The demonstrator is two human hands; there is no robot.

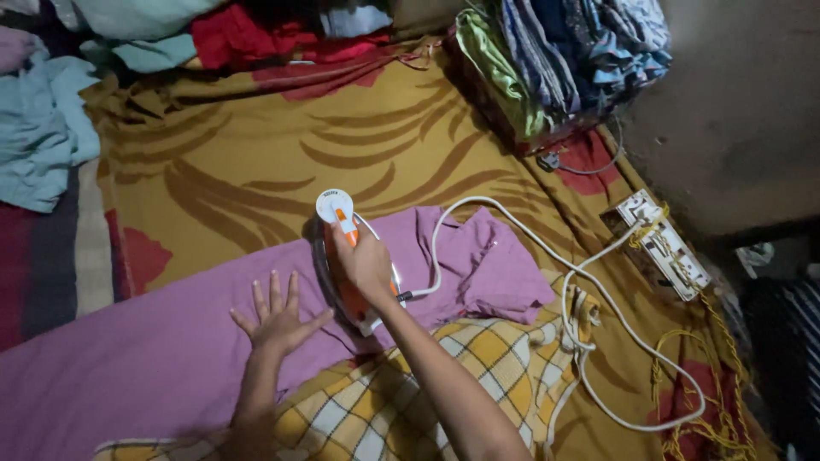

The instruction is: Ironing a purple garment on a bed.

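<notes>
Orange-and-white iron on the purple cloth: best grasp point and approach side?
Grip the orange handle of the iron, coming from above and from the cord end. The iron lies soleplate-down on the purple cloth, so the handle faces up; the white cord leaves at the near end. The right hand already wraps it that way, while the left hand lies flat on the cloth beside it.

Dim, warm indoor light. Right edge falls into deep shadow. Centre reasonably sharp; corners soft, slight wide-angle bending. No glare; colours muted.
</notes>
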